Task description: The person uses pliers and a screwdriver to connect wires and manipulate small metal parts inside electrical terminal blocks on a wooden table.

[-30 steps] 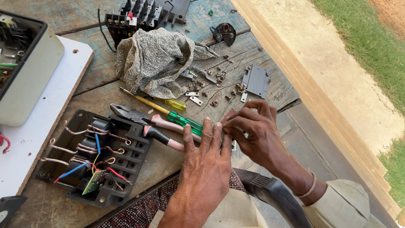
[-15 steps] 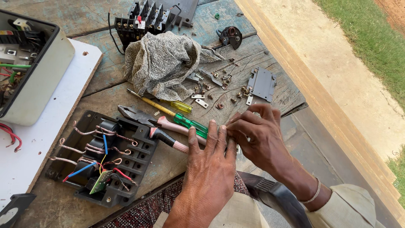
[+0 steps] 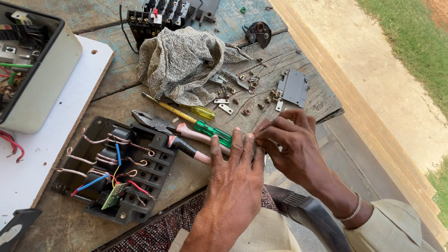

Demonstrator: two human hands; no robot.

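- Resting flat at the near edge of the wooden table (image 3: 298, 100), the left hand (image 3: 235, 179) lies palm down, fingers straight and close together, closed on nothing.
- Its fingertips touch the tips of the right hand (image 3: 291, 144), which curls in from the right — thumb and forefinger pinched together over the left fingertips; whatever small part sits between them is too hidden to name.
- Just left of the left hand lie the pliers (image 3: 170, 133) with pink handles, jaws pointing up and left, one handle end touching the thumb side of that hand.
- A green-handled screwdriver (image 3: 212, 133) lies across the pliers, its handle end reaching the left fingertips; a yellow-handled screwdriver (image 3: 184, 111) lies just above, parallel to it.
- Left of the pliers sits a black terminal base (image 3: 116, 170) — copper wire coils, blue, red and yellow leads, and a small green circuit board in it.
- A crumpled grey cloth (image 3: 182, 63) lies beyond the screwdrivers, partly over a black switch block (image 3: 158, 16).
- Loose screws and small metal brackets (image 3: 242, 88) are scattered right of the cloth, beside a grey plastic plate (image 3: 293, 87).
- An open white meter box (image 3: 35, 65) stands on a white board (image 3: 70, 121) at the far left.
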